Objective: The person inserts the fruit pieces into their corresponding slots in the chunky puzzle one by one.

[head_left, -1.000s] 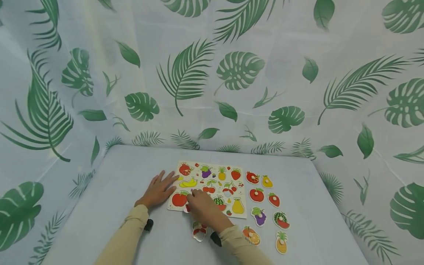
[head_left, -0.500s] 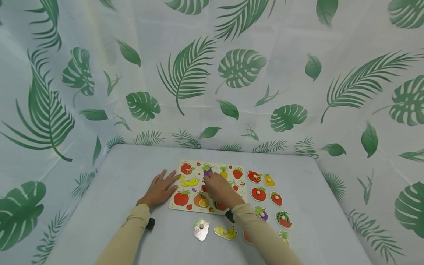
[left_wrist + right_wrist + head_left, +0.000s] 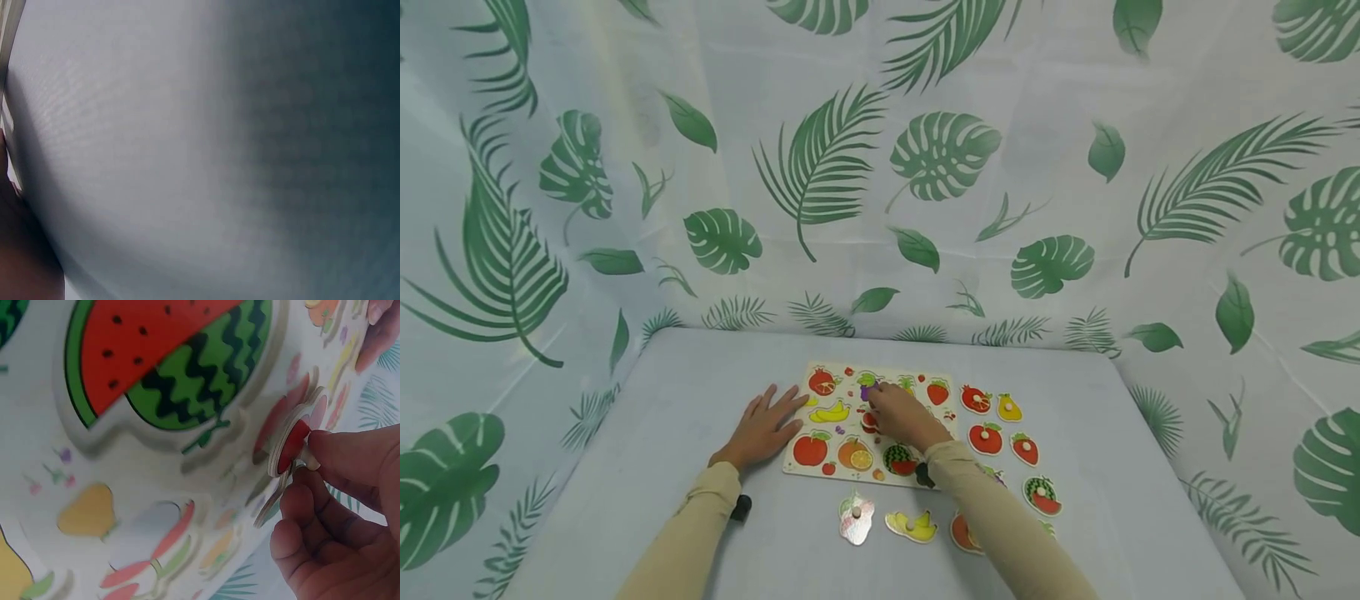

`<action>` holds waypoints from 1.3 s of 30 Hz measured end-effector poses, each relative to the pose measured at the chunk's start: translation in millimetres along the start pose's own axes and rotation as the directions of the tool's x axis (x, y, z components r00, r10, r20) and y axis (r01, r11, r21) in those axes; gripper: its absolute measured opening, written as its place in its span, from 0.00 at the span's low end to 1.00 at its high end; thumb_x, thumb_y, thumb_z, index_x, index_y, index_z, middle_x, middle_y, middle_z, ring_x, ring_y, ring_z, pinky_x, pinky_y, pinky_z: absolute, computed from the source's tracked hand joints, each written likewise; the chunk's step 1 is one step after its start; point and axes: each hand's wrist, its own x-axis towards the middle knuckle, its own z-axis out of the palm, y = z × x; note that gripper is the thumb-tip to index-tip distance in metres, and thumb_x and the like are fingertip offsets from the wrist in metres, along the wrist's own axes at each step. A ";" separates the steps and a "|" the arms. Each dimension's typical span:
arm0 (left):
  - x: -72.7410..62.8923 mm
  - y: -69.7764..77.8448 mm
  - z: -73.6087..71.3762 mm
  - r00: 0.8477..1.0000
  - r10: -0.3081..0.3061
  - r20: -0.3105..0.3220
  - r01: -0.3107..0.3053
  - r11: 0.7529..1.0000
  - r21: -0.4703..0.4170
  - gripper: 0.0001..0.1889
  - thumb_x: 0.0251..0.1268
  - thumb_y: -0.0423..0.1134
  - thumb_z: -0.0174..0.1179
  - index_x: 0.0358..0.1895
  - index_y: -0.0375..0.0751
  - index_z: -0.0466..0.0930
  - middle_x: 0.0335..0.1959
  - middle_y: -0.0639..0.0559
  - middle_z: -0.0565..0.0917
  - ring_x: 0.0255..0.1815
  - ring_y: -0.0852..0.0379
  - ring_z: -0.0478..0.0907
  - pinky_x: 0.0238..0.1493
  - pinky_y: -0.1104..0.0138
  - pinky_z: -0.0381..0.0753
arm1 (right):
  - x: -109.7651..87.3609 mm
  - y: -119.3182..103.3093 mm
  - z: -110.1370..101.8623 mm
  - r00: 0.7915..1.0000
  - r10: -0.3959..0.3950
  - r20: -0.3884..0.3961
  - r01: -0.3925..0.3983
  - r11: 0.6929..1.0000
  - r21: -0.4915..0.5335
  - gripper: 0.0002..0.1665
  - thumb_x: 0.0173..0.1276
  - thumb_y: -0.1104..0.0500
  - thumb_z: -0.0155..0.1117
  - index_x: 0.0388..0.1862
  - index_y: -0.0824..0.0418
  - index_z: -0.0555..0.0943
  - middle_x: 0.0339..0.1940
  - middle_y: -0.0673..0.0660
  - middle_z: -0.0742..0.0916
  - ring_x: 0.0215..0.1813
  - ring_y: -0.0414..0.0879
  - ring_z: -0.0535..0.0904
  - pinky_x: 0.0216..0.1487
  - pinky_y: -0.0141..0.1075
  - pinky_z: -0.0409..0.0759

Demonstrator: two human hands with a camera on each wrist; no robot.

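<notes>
My right hand (image 3: 906,414) is over the middle of the fruit puzzle board (image 3: 796,465). In the right wrist view, its thumb and fingers pinch the small wooden knob of a puzzle piece (image 3: 290,449) with red fruit printed on it. The piece stands tilted, close over a printed red recess. My left hand (image 3: 763,429) lies with fingers spread at the board's left edge, fingertips at its rim. The left wrist view shows mostly blurred white table, with a dark bit of the hand (image 3: 28,256) at the left.
Loose knobbed pieces lie on the white table (image 3: 700,367): a shiny one (image 3: 856,518) and bananas (image 3: 912,526) in front, with pomegranate (image 3: 976,399), pear (image 3: 1010,407), apple (image 3: 985,438), strawberry (image 3: 1025,449) and watermelon (image 3: 1042,496) at the right. A leaf-patterned cloth (image 3: 842,283) hangs behind.
My right hand has moved from the board's front left to its middle, uncovering the orange and the bananas piece in front. My left hand has stayed at the board's left edge.
</notes>
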 end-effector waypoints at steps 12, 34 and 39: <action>1.0 -1.6 -0.8 1.000 -0.004 0.009 0.004 1.000 0.003 0.31 0.85 0.51 0.54 0.84 0.48 0.66 0.87 0.43 0.57 0.88 0.33 0.37 0.83 0.37 0.36 | -1.4 2.9 11.6 1.000 0.001 0.007 -0.002 0.998 0.055 0.04 0.76 0.65 0.71 0.45 0.62 0.84 0.39 0.54 0.83 0.39 0.45 0.79 0.44 0.39 0.84; 1.4 -1.1 -0.7 1.000 -0.010 0.028 0.009 1.000 0.025 0.32 0.85 0.52 0.54 0.85 0.50 0.64 0.88 0.44 0.56 0.88 0.34 0.36 0.83 0.38 0.35 | -4.1 5.3 22.0 1.000 0.030 -0.005 -0.029 0.992 0.125 0.03 0.76 0.67 0.70 0.44 0.62 0.84 0.39 0.54 0.82 0.37 0.45 0.77 0.43 0.36 0.84; 0.3 0.2 -2.6 1.000 -0.006 0.023 0.006 1.000 0.016 0.32 0.85 0.51 0.55 0.85 0.48 0.64 0.87 0.43 0.56 0.88 0.34 0.36 0.83 0.38 0.35 | -5.4 2.8 20.1 0.999 0.048 -0.001 -0.048 0.991 0.127 0.03 0.76 0.66 0.70 0.46 0.62 0.84 0.42 0.56 0.83 0.40 0.46 0.78 0.46 0.39 0.86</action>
